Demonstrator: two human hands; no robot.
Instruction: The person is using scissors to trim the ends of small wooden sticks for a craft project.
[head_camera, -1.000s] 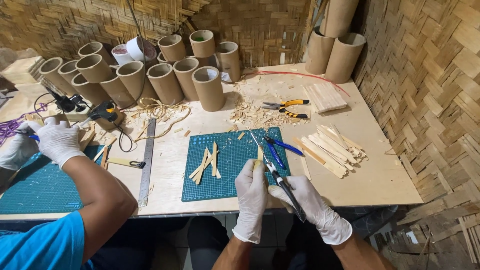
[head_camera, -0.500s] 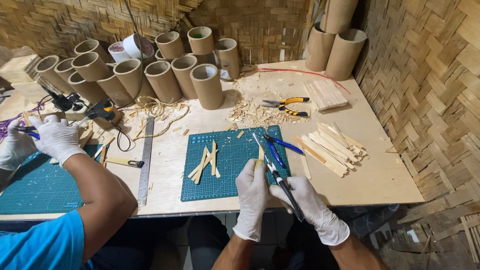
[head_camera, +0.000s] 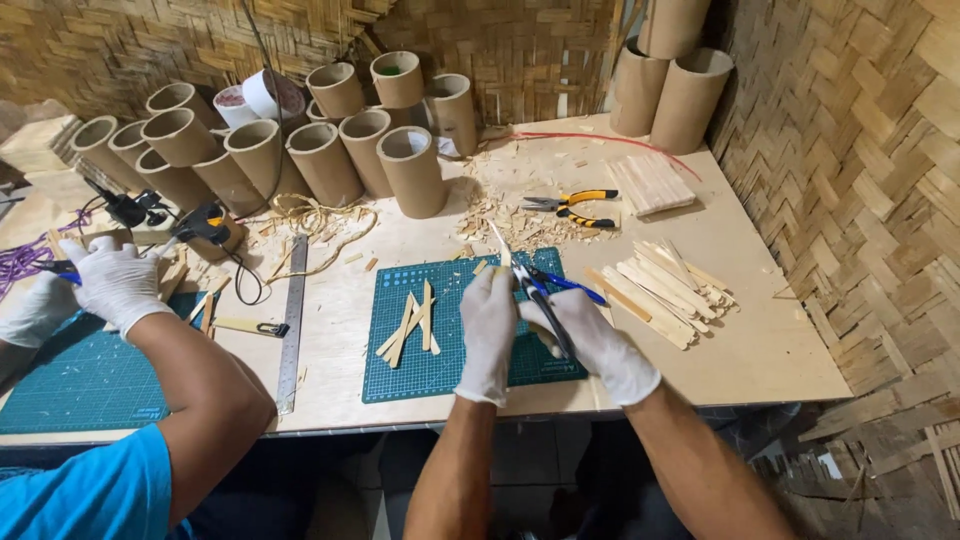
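**Over the green cutting mat: trimming a thin bamboo strip**

Above the right cutting mat (head_camera: 450, 330) on the tabletop (head_camera: 760, 350), the left hand (head_camera: 488, 325) is pinching a thin bamboo strip (head_camera: 497, 240) in its fingers, and the right hand (head_camera: 590, 340) is clenching the blue-handled cutters (head_camera: 545, 300). It seems the trimming step is in hand; the next cut asks for a steady strip between the blades. Around five cut sticks are lying on the mat, one yellow-handled pliers (head_camera: 575, 205) is beyond, and two gloved hands of a co-worker are at the left.
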